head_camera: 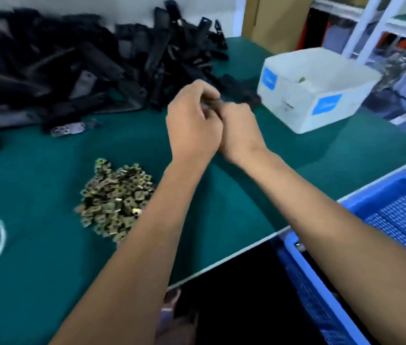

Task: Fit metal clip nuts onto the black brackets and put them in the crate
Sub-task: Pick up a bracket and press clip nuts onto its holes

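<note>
Left hand (192,118) and right hand (240,128) meet above the green mat (47,245), fingers curled around a small dark part; blur hides what it is. Beyond the hands: one heap of black brackets (72,63). Nearer than the hands, leftward: one pile of clip nuts (116,197). One white box (321,95) right of the hands. One blue crate (383,220) off the mat's near-right edge.

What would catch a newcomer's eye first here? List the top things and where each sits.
First, the two hands, left hand and right hand, pressed together mid-table, working something small and dark between the fingers. Next, the big heap of black brackets across the far left of the green table, and the brassy pile of clip nuts near the left forearm. A blue crate waits at the lower right.
</note>
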The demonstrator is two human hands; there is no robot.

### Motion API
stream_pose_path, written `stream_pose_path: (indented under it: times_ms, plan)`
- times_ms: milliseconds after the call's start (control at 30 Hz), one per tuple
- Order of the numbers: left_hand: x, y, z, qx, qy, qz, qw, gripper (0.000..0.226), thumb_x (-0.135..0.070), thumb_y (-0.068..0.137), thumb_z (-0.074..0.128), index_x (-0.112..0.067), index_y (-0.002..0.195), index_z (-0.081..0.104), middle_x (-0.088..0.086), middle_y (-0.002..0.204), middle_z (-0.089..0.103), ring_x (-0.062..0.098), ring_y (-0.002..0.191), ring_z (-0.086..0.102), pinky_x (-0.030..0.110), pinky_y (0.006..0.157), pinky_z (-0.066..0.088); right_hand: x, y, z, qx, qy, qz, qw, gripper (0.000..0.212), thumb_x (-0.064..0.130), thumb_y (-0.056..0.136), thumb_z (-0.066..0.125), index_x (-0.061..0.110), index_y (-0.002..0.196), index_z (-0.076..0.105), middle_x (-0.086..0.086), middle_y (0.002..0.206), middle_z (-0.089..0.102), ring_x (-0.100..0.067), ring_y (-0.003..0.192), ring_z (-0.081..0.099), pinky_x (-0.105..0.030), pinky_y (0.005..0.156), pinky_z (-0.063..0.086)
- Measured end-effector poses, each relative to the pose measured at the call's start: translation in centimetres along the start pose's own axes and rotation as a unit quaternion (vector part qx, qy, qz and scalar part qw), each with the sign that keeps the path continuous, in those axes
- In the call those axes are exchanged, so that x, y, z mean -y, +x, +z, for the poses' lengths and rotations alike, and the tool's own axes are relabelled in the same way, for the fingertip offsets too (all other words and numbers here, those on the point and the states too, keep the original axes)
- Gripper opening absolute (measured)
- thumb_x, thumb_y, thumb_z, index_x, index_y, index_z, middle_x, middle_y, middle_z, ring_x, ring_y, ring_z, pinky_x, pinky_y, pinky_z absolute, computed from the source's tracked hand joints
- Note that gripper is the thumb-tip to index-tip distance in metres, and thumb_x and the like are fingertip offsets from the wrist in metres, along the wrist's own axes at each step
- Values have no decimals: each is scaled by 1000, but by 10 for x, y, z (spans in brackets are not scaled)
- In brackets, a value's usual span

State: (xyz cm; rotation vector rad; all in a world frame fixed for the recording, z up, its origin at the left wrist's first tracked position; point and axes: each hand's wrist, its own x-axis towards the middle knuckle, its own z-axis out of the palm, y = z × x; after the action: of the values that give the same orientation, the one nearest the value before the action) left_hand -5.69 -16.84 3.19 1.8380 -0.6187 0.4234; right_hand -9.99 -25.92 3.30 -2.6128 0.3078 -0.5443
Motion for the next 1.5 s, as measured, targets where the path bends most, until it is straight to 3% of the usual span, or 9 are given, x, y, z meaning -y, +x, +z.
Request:
stream_pose_path:
  times_ms: [167,333,467,600,800,1033,1167,1367,1500]
  plan:
    - [78,10,-106,-83,70,-86,990,37,3,67,47,-19,84,71,-13,78,69,4,80,66,30,82,56,91,28,75,90,-40,-142,985,15,15,84,60,13,96,70,-16,95,71,-42,91,68,-37,66,43]
    - [133,5,-169,-148,150,-140,967,31,0,72,50,-14,89,71,-12,83,65,13,84,63,30,85,51,150,57,139,109,-94,-219,965,29,1,89,62,11,115,67,-10,125,54,-32,124,47,-41,94,51]
    - [152,10,-177,-221,106,-233,941,28,0,74,52,-13,89,72,-10,79,65,11,80,62,21,81,47,172,76,167,169,-146,-231,947,55,6,92,61,21,143,46,-10,143,44,-32,138,32,-49,103,46]
    - [157,14,-179,-234,89,-273,929,25,-1,76,54,-18,87,70,-9,80,65,14,85,64,23,85,49,178,88,174,167,-130,-215,953,60,3,91,64,19,144,39,-14,142,45,-37,132,42,-49,98,44]
    - [160,17,-173,-236,43,-304,922,8,-14,87,58,-17,88,66,-7,83,67,14,83,66,34,90,53,159,91,152,110,-51,-216,969,46,19,94,65,19,138,51,-12,130,55,-36,113,59,-44,95,50]
    - [144,21,-170,-102,-356,-394,841,45,-43,108,45,0,107,56,25,97,73,32,73,77,35,65,62,144,97,114,-102,214,-155,959,24,19,98,64,9,117,74,-1,108,69,-7,99,64,-14,90,47]
    - [132,19,-178,13,-491,-384,782,83,-68,100,39,9,126,53,19,101,76,24,82,76,20,58,59,132,77,104,34,335,-184,923,18,6,94,69,7,110,77,3,104,76,1,96,69,-15,88,51]
    - [131,18,-181,-63,-466,-402,786,16,-20,103,51,-6,110,56,4,85,76,20,75,76,25,60,59,100,59,107,138,359,-167,908,30,-5,95,63,3,124,70,-1,120,73,-2,116,67,-19,104,49]
    - [131,18,-180,-32,-374,-427,823,55,-64,95,54,-9,101,56,3,77,65,20,64,66,30,56,56,88,51,110,157,324,-182,915,24,-6,93,64,10,106,76,4,112,76,-2,111,68,-21,97,51]
